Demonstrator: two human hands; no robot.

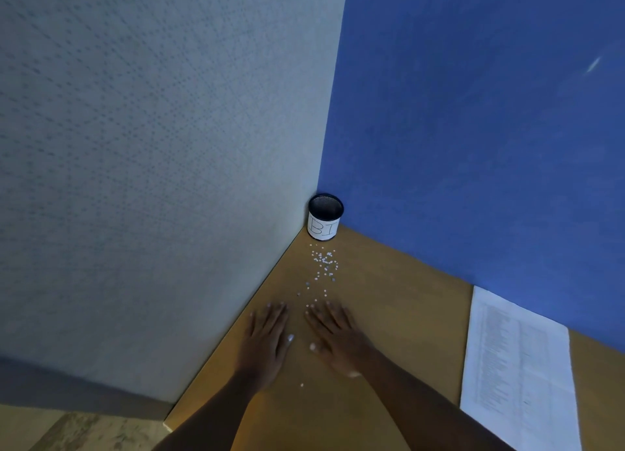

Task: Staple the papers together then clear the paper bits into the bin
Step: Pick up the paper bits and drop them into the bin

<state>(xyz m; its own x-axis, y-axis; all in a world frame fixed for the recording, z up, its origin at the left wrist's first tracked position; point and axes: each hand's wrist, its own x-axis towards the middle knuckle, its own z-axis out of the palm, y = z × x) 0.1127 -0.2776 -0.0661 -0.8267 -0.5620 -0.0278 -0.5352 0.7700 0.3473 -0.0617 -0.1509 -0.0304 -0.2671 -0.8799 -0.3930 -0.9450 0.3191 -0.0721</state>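
Observation:
Small white paper bits point(323, 263) lie scattered on the wooden desk point(399, 302), in a trail from the bin toward me. The bin point(325, 217) is a small black mesh cup with a white hand-lettered label, standing in the far corner. My left hand point(267, 339) and my right hand point(334, 339) rest flat on the desk side by side, palms down, fingers spread, just short of the nearest bits. Both hold nothing. A single bit point(302, 385) lies behind the hands. The printed papers point(517, 373) lie flat at the right.
A grey textured partition point(152, 180) walls the desk on the left and a blue partition point(473, 129) closes the back. They meet behind the bin. The desk's left front corner point(168, 425) shows at the bottom, with patterned floor beyond.

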